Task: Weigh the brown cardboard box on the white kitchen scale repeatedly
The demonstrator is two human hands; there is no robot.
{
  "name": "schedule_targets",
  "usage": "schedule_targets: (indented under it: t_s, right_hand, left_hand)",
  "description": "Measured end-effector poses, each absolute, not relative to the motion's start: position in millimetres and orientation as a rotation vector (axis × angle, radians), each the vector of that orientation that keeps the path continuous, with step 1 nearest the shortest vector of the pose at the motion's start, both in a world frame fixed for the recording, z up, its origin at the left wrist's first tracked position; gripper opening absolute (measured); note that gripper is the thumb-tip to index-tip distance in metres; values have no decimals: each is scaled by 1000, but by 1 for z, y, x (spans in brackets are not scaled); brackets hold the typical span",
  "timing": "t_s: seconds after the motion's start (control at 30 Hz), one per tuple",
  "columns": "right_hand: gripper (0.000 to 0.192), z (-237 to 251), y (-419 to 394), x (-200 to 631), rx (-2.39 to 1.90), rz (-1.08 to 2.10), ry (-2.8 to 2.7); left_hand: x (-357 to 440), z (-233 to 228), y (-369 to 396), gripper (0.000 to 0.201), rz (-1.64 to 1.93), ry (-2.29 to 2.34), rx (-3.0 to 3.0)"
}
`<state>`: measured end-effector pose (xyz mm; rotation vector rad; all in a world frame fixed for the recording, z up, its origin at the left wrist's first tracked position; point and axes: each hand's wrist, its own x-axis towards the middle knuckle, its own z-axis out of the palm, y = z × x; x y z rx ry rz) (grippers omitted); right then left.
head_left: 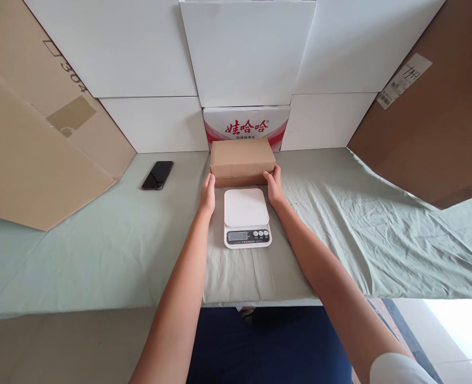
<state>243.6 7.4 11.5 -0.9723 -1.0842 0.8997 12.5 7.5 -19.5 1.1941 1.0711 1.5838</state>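
Observation:
A closed brown cardboard box is between my two hands, just behind the kitchen scale. My left hand presses against its left end, with the far fingers hidden behind the box. On the other end, my right hand grips the right front corner, thumb on the front face. In front of the box lies the white kitchen scale, its square platform bare and its display and round buttons facing me. Whether the box rests on the cloth or is slightly raised, I cannot tell.
To the left lies a black phone on the pale green cloth. Behind the box stands a white and red carton with Chinese lettering. White panels form the back, and large cardboard sheets flank both sides.

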Motion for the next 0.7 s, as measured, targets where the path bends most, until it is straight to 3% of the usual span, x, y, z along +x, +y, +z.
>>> schedule_targets:
  t_s: [0.7]
  right_hand:
    - [49,4,9,247,-1029,844,-1117]
  left_hand:
    - [15,-15,3,76,1534,1060,1228]
